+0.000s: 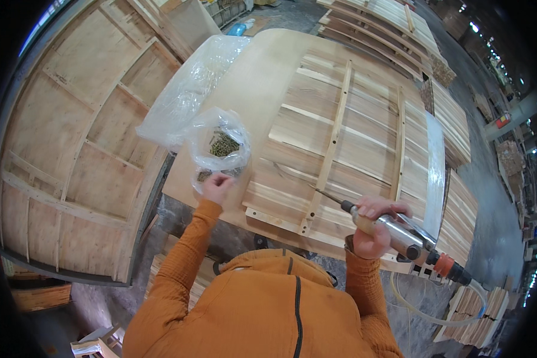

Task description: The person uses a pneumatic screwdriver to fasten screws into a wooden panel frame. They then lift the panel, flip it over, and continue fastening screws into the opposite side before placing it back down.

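My right hand (373,224) is wrapped round a pneumatic screwdriver (403,237) with a silver body and an orange-red collar. Its long bit points left, over the near end of a wooden batten (334,137). That batten and a second batten (400,143) lie across a slatted wooden panel (298,158). My left hand (218,186) is closed, fingertips together, at the near side of an open clear plastic bag (244,156) of screws (224,144). More screws show through the plastic beside the fingers. What the fingertips hold, if anything, I cannot make out.
The panel rests on a large wooden board (262,65). Clear plastic sheeting (185,83) covers its left edge. A framed plywood panel (104,119) stands at the left. Stacked slats (376,30) lie at the far right. An air hose (435,321) loops down from the screwdriver.
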Demonstrator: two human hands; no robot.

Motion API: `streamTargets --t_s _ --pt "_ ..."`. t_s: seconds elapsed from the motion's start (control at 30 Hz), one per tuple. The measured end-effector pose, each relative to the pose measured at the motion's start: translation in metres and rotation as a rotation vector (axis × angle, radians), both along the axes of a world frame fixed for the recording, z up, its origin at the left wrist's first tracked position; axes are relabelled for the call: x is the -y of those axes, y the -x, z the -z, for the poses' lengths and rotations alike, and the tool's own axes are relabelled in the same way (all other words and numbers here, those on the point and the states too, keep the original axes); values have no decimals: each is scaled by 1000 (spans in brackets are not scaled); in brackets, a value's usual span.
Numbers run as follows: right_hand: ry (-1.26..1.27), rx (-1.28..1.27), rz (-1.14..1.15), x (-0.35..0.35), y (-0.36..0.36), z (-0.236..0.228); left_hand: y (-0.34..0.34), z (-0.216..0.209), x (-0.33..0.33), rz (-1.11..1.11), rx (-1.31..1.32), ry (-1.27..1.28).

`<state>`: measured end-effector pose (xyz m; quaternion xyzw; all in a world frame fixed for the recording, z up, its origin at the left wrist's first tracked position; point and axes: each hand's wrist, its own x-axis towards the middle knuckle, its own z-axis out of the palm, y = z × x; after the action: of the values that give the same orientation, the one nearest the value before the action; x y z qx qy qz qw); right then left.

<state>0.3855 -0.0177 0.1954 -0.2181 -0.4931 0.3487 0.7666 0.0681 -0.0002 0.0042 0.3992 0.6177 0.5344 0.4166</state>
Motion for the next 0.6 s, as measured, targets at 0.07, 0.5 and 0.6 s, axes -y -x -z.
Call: streamTargets --t_s 0.07,0.5,0.6 --pt "13 25 -12 4 3 6 -56 -26 3 189 189 162" --pt "87 73 -61 31 -4 23 -157 -33 12 357 674 194" --pt "75 26 -62 31 -8 20 -153 -24 4 429 656 232"
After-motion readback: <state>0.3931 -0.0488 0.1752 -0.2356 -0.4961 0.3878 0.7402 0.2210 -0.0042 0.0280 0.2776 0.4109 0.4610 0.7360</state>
